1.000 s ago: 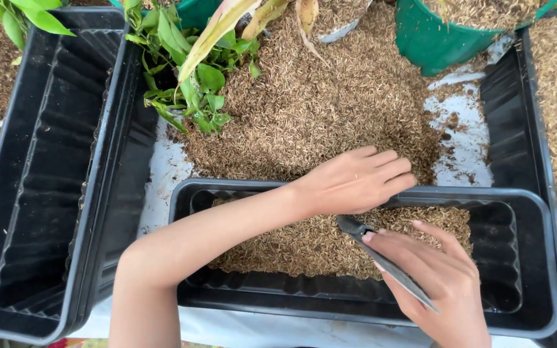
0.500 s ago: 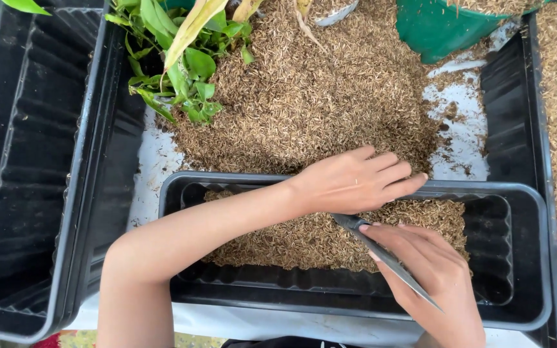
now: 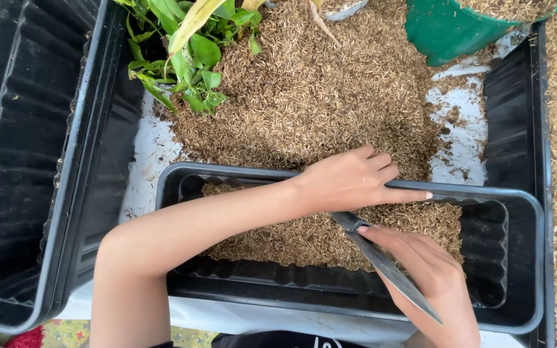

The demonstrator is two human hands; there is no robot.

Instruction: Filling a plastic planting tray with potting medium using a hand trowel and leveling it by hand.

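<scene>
A black rectangular planter box lies in front of me, partly filled with brown husks. My left hand rests across its far rim, index finger stretched along the rim and the other fingers curled on the husk pile behind. My right hand is inside the box, holding a dark metal trowel whose front end points toward the left hand, just under it.
A large heap of husks covers the white surface behind the box. Empty black planter boxes stand at the left and another at the right. A leafy green plant and a green pot sit at the back.
My left hand's fingers have curled in, leaving only the index finger extended along the rim. The right hand and trowel shifted slightly; the view moved a little.
</scene>
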